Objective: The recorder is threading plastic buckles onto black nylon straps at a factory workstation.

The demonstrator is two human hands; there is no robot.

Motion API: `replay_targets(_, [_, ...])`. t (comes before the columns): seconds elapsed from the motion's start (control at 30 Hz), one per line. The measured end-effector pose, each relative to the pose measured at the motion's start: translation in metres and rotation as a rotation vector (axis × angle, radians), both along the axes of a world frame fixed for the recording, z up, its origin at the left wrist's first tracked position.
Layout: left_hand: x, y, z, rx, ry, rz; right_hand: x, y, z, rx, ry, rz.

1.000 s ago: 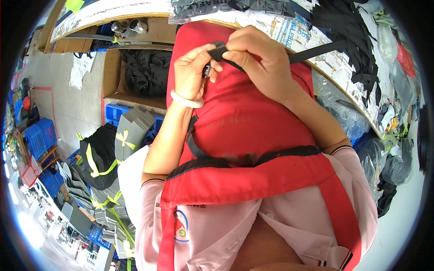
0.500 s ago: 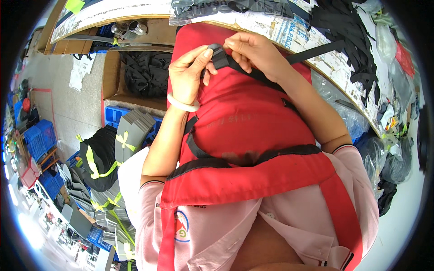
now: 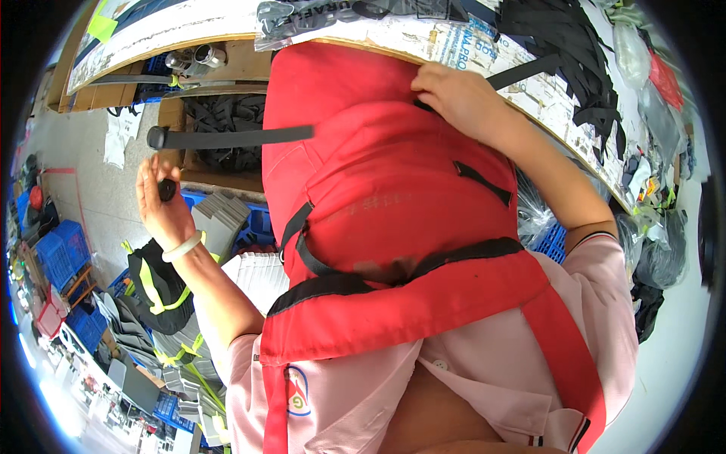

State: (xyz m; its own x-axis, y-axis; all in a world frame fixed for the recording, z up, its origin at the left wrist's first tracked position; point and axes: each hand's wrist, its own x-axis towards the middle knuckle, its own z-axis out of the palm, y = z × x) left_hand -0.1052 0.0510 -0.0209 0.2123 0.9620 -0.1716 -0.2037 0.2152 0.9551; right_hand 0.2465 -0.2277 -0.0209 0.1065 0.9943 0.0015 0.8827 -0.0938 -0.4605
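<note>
My left hand point(image 3: 162, 204), wearing a pale bangle point(image 3: 184, 247), is out to the left, its fingers raised and blurred. A small dark piece point(image 3: 166, 189) shows against its palm; its kind and whether it is gripped are unclear. Just above the fingertips a black webbing strap point(image 3: 234, 138) stretches sideways, seemingly in the air, with a rounded left end. My right hand point(image 3: 461, 102) is at the table edge, fingers curled over another black strap point(image 3: 522, 72) that runs up to the table. A red apron point(image 3: 363, 174) covers my lap beneath both hands.
A cardboard box point(image 3: 172, 121) of black straps stands left of my lap. More black straps point(image 3: 563, 45) hang over the worktable point(image 3: 363, 34) at far right. Bundled grey pieces point(image 3: 215, 216) and blue crates point(image 3: 64, 246) are at left; plastic bags point(image 3: 665, 253) lie at right.
My left hand has left the middle and swung down and left, and a black strap now stretches above it. My right hand has shifted slightly right along the other strap.
</note>
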Motion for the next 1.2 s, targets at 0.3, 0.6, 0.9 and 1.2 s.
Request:
replay_targets(0.3, [0.082, -0.081, -0.04, -0.354, -0.232, -0.76, 0.0, 0.002, -0.002, -0.312, -0.171, -0.021])
replay_targets(0.6, [0.134, -0.113, -0.01, -0.089, -0.114, -0.984, -0.057, 0.057, 0.02, -0.17, 1.044, -0.203])
replay_targets(0.9, [0.141, -0.109, -0.032, -0.387, -0.284, -0.708, -0.063, 0.066, -0.006, -0.076, 1.254, -0.324])
replay_targets(1.2, [0.139, -0.106, -0.036, -0.146, -0.068, -0.623, -0.058, 0.056, 0.02, -0.185, 1.151, -0.314])
